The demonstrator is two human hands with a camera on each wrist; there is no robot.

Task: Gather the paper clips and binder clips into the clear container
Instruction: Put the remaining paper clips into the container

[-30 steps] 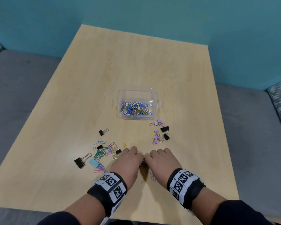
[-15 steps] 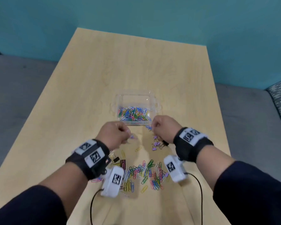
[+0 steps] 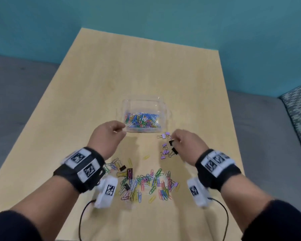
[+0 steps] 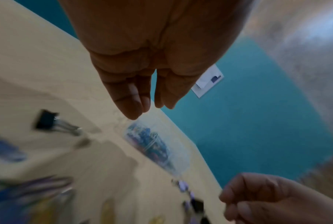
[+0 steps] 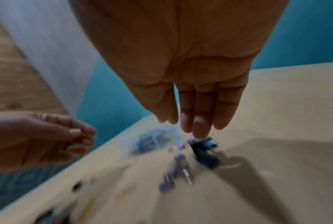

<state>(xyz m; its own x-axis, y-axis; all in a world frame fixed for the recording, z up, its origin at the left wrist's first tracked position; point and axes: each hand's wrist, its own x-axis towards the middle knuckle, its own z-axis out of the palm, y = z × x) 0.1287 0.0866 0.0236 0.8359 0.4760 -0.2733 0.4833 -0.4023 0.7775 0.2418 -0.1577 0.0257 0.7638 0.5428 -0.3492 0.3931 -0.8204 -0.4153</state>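
Observation:
The clear container (image 3: 141,101) stands mid-table with a layer of coloured paper clips in it; it is blurred in the left wrist view (image 4: 156,148). My left hand (image 3: 120,130) hovers at its near left corner, fingers loosely curled (image 4: 135,106), with nothing visible in them. My right hand (image 3: 175,139) hangs over a scatter of purple binder clips (image 3: 165,152), fingertips (image 5: 198,130) right at a black binder clip (image 3: 171,142); no grip on it shows. A big pile of paper clips (image 3: 146,184) with a few binder clips lies between my forearms.
Another black binder clip (image 4: 45,121) lies left of my left hand. A lone yellow paper clip (image 3: 146,157) sits between the pile and the container. Grey seats (image 3: 268,136) flank the wooden table (image 3: 146,66); a teal wall stands behind it.
Both hands lifted off the near table and moved forward to the container, uncovering the paper clip pile. Since half a second ago, the right hand has drawn right and down to the binder clips.

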